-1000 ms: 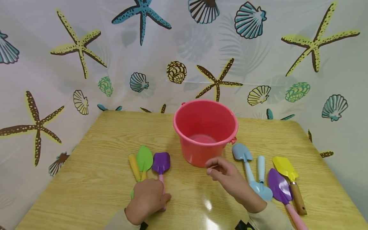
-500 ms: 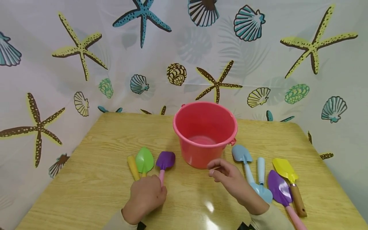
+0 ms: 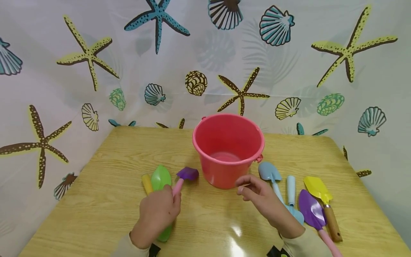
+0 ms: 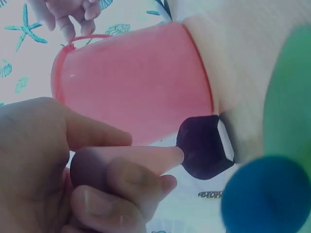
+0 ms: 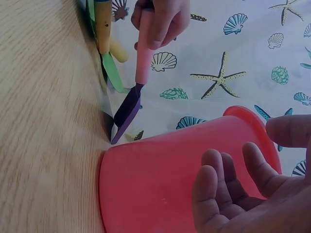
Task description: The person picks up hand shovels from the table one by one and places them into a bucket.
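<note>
My left hand [image 3: 159,210] grips the pink handle of a small toy shovel [image 3: 188,173] with a purple blade. The shovel is tilted, handle end up and blade low; whether its tip touches the table I cannot tell. In the left wrist view the fingers wrap round the pink handle [image 4: 146,160]. A red bucket [image 3: 223,175] stands upright just right of the blade. My right hand [image 3: 266,203] hovers in front of the bucket, fingers loosely curled, holding nothing. Under and behind the left hand lie a green trowel [image 3: 161,178] and a tool with a yellow handle [image 3: 147,183], partly hidden.
Right of the bucket lie a light blue shovel [image 3: 269,171], another light blue tool with an upright-lying handle [image 3: 290,189], a purple trowel [image 3: 310,208] and a yellow shovel [image 3: 318,188] with a wooden handle. A shell-patterned cloth [image 3: 192,46] hangs behind the wooden table [image 3: 106,171].
The left hand has lifted the pink handle from the table and tipped the shovel, its blade swinging right towards the bucket. The right hand has shifted slightly right.
</note>
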The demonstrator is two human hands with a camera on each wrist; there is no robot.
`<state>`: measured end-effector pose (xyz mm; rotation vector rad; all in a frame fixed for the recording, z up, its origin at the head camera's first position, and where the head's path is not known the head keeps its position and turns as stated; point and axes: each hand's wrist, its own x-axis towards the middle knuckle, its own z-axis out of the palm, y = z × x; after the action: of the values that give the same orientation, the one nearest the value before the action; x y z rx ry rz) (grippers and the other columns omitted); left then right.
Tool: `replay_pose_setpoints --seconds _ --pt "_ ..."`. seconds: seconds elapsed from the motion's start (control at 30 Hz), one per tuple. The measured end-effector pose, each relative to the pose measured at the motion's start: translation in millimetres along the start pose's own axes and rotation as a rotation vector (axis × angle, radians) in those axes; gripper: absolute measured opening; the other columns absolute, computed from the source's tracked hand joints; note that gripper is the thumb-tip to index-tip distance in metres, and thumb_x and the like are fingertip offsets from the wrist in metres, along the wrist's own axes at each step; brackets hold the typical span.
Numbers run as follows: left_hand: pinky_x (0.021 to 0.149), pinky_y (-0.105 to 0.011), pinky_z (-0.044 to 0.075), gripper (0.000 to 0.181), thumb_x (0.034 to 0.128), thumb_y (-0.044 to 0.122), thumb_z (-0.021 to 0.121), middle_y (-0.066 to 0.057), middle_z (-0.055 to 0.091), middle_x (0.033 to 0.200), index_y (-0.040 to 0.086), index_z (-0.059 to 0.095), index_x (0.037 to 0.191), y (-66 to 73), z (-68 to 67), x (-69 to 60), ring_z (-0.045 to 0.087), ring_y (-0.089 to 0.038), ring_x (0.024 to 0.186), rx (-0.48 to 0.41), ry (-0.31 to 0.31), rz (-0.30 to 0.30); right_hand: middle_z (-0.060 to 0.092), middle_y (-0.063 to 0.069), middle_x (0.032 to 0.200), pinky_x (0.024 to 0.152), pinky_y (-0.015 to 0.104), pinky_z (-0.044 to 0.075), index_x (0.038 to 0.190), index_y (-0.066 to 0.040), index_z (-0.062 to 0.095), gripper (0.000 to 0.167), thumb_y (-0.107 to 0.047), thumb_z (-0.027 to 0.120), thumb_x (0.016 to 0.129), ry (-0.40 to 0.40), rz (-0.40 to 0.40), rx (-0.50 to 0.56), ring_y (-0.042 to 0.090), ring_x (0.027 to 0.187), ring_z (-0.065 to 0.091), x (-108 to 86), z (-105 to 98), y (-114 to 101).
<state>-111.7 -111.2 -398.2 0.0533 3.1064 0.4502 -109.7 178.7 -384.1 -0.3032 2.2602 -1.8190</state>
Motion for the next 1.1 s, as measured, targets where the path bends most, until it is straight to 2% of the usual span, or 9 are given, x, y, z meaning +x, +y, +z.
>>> replay_pose_setpoints --seconds 0.13,0.33,0.47,0.63,0.8,0.87,1.03,1.1 --pt "0.041 -0.031 0.036 0.035 0.0968 0.037 0.055 -0.003 0.049 0.055 0.011 0.057 0.074 -2.1 -7.1 3.6 0.048 -0.019 0.047 -0.018 0.021 -0.019 0.06 0.0 0.109 0.085 0.029 0.054 0.125 0.007 0.052 0.032 -0.014 0.052 0.101 0.006 -0.004 -0.008 0.006 0.096 0.06 -0.7 -3 -1" --pt "0.043 -0.03 0.037 0.039 0.0973 0.043 0.055 -0.004 0.052 0.059 0.005 0.066 0.094 -4.9 -15.9 8.1 0.05 -0.019 0.051 -0.07 0.004 -0.073 0.058 0.005 0.116 0.084 0.028 0.054 0.127 0.007 0.05 0.033 -0.015 0.05 0.103 0.029 -0.011 -0.022 0.009 0.097 0.061 -3.7 -9 -4" --pt "0.043 -0.029 0.037 0.039 0.0988 0.041 0.054 -0.004 0.052 0.06 0.004 0.066 0.096 -7.4 -20.3 9.3 0.05 -0.019 0.051 -0.096 0.004 -0.063 0.056 0.008 0.118 0.084 0.028 0.054 0.128 0.007 0.049 0.033 -0.014 0.05 0.103 0.036 -0.023 -0.015 0.009 0.097 0.062 -4.2 -12 -4" --pt "0.043 -0.029 0.036 0.038 0.1021 0.038 0.051 -0.004 0.052 0.059 0.003 0.065 0.096 -11.6 -23.0 10.8 0.05 -0.018 0.051 -0.08 0.025 -0.029 0.056 0.009 0.119 0.084 0.028 0.054 0.129 0.007 0.049 0.034 -0.016 0.05 0.103 0.042 -0.012 -0.007 0.009 0.097 0.062 -4.3 -13 -5" --pt "0.043 -0.029 0.037 0.039 0.1035 0.036 0.047 -0.003 0.053 0.061 0.002 0.065 0.103 -16.0 -27.7 10.2 0.051 -0.018 0.052 -0.113 0.022 -0.064 0.056 0.014 0.122 0.085 0.028 0.054 0.128 0.005 0.05 0.033 -0.016 0.05 0.103 0.034 -0.011 -0.008 0.01 0.098 0.063 -3.8 -12 -4" --pt "0.043 -0.029 0.036 0.04 0.1037 0.037 0.046 -0.004 0.054 0.062 0.002 0.066 0.103 -17.5 -30.3 8.9 0.051 -0.018 0.052 -0.136 0.069 -0.073 0.056 0.011 0.12 0.085 0.028 0.054 0.128 0.005 0.05 0.033 -0.016 0.05 0.103 0.034 -0.014 -0.006 0.009 0.097 0.063 -4.0 -13 -4" --pt "0.045 -0.031 0.036 0.041 0.104 0.034 0.047 -0.008 0.058 0.066 -0.001 0.068 0.106 -21.6 -36.7 8.1 0.052 -0.021 0.054 -0.207 0.318 -0.04 0.057 0.005 0.118 0.084 0.027 0.055 0.129 0.007 0.049 0.034 -0.016 0.05 0.103 0.044 -0.012 -0.009 0.008 0.096 0.063 -6.8 -15 -4" --pt "0.046 -0.031 0.035 0.04 0.1047 0.032 0.047 -0.009 0.058 0.067 -0.002 0.067 0.11 -22.4 -38.2 9.5 0.051 -0.022 0.055 -0.24 0.39 -0.022 0.056 0.007 0.119 0.084 0.028 0.055 0.129 0.007 0.048 0.035 -0.016 0.05 0.103 0.049 -0.008 -0.009 0.008 0.096 0.063 -8.3 -16 -3"
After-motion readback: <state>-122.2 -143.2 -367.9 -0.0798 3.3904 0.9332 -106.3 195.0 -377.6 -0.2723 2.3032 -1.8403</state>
